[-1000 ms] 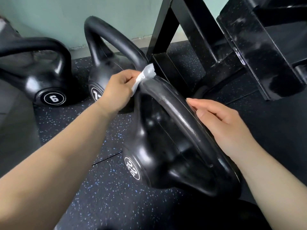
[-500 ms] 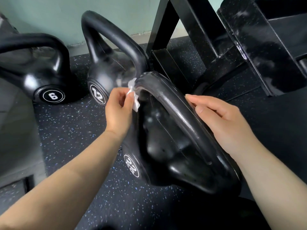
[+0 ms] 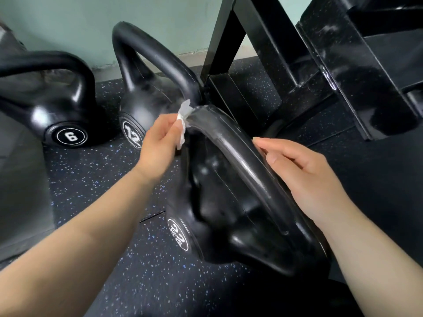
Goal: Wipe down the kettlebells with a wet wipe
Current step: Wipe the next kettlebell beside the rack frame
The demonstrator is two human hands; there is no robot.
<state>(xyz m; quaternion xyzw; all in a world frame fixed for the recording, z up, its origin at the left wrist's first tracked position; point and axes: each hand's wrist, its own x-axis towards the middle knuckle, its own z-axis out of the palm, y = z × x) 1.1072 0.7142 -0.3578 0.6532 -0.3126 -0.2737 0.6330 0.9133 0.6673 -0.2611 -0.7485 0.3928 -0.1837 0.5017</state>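
Wipe, a crumpled white wet one [image 3: 183,121], pinched in my left hand [image 3: 158,145] on the glossy black 22 kettlebell [image 3: 229,202] handle. Right hand [image 3: 304,177] rests open, holding nothing, steadying the handle; I'd wrap the wipe round and drag slowly.

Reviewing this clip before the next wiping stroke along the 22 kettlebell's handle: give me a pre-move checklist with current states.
1. Wet wipe pinched in left hand: ok.
2. Wipe touching the handle of the 22 kettlebell: ok.
3. Right hand steadying the handle: ok, fingers rest against its outer side.
4. Handle path ahead free of obstacles: ok.
5. Wipe wet enough: cannot tell.
6. 12 kettlebell and 6 kettlebell already wiped: cannot tell.
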